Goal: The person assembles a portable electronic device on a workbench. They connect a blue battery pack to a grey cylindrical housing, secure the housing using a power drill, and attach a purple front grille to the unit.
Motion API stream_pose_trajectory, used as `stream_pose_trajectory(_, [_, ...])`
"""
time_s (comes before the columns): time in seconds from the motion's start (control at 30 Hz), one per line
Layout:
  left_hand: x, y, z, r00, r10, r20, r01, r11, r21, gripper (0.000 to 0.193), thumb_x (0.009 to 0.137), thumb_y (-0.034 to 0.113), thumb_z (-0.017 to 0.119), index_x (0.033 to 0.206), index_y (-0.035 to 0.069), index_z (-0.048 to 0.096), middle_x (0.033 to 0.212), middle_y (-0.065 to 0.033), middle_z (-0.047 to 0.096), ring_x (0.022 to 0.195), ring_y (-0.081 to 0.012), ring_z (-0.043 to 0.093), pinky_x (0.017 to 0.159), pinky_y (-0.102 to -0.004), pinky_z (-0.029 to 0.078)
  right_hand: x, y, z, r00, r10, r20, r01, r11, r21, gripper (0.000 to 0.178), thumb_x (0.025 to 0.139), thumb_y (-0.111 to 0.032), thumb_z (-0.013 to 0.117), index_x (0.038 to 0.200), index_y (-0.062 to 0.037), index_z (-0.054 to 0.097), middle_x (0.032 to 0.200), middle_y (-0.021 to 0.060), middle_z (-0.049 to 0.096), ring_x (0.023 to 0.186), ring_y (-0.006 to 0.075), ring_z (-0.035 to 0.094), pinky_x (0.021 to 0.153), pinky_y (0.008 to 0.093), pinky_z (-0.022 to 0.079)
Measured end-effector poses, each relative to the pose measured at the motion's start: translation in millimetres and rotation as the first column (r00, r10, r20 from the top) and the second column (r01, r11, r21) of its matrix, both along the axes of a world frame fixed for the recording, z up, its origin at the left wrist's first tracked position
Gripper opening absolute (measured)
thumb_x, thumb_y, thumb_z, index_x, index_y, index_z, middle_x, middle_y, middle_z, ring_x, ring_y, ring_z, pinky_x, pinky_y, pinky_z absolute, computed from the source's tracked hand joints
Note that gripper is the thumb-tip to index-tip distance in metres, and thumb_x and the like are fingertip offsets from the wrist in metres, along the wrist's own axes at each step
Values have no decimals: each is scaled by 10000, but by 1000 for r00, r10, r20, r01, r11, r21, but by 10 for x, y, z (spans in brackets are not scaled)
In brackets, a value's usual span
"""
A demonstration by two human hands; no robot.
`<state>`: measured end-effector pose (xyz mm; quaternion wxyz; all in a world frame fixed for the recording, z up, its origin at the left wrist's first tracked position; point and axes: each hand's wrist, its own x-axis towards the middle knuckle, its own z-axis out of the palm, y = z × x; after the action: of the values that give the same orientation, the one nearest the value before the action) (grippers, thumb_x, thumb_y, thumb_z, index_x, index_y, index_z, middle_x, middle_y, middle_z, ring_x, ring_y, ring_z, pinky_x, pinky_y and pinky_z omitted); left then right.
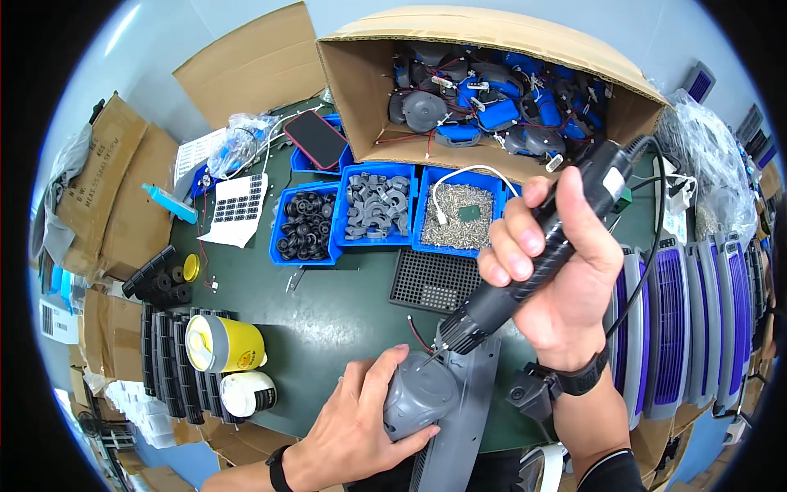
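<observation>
My right hand (pixel 557 262) is wrapped round a black electric screwdriver (pixel 537 262), its cord running off the upper end. The bit points down to the left and meets the upper edge of a round grey plastic housing (pixel 421 394). Around that housing my left hand (pixel 352 414) is closed, thumb below and fingers along its left side. The housing sits against a long grey plastic panel (pixel 467 402) lying toward me. A short red and black wire (pixel 420 334) sticks up behind the housing. Whether a screw sits under the bit is too small to tell.
Blue bins hold black rollers (pixel 305 225), grey clips (pixel 377 205) and screws (pixel 463 213). Behind them stands a carton (pixel 492 33) of blue-grey parts. A black perforated tray (pixel 430 280) lies ahead. At left are a yellow cup (pixel 238 344) and white jar (pixel 248 394); purple-grey panels (pixel 664 336) line the right.
</observation>
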<state>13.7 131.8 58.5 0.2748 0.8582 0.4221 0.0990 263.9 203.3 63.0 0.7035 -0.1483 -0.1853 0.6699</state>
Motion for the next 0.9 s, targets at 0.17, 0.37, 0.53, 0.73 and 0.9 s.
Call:
stream_pose_trajectory(0.17, [23, -16, 3, 1000, -14, 2, 14, 1000, 18, 1066, 736, 351, 964, 1495, -96, 363, 1296, -243, 582, 1084, -386, 605, 920, -474, 559, -97, -8, 7, 1000, 8, -11, -8, 999, -47, 366, 1121, -441, 504, 1047, -108, 636, 713, 4, 510, 606, 151, 525, 599, 343, 461])
stream_pose_trajectory(0.37, [-7, -21, -15, 1000, -15, -2, 15, 1000, -15, 1061, 742, 357, 960, 1492, -97, 363, 1282, -243, 579, 1065, -382, 606, 904, -473, 564, -106, 0, -11, 1000, -4, -5, 4, 999, -52, 352, 1119, -431, 511, 1035, -111, 630, 713, 3, 507, 601, 147, 525, 598, 344, 462])
stream_pose_trajectory(0.53, [-10, -20, -16, 1000, -6, -15, 6, 999, -42, 1053, 758, 379, 949, 1504, -75, 361, 1244, -262, 560, 1048, -392, 623, 877, -476, 578, -145, 9, -65, 1000, 15, 1, -15, 1000, -16, 338, 1122, -416, 505, 1023, -103, 589, 724, 5, 508, 600, 146, 522, 585, 341, 468])
stream_pose_trajectory(0.73, [-6, -19, -20, 999, -18, 44, 19, 1000, -24, 996, 799, 303, 917, 1539, -39, 346, 1166, -268, 527, 986, -397, 605, 876, -463, 568, -178, 4, -93, 999, 52, 2, -52, 996, 77, 316, 1123, -388, 507, 1023, -94, 566, 732, 14, 513, 601, 150, 522, 578, 343, 476])
stream_pose_trajectory(0.9, [-14, -23, -10, 999, -42, -14, 41, 999, -14, 1073, 764, 399, 946, 1514, -69, 337, 1236, -280, 538, 1070, -427, 645, 898, -494, 592, -179, -8, -86, 996, 79, 38, -83, 987, 137, 297, 1111, -373, 536, 1041, -87, 571, 734, 18, 512, 598, 158, 523, 581, 350, 480])
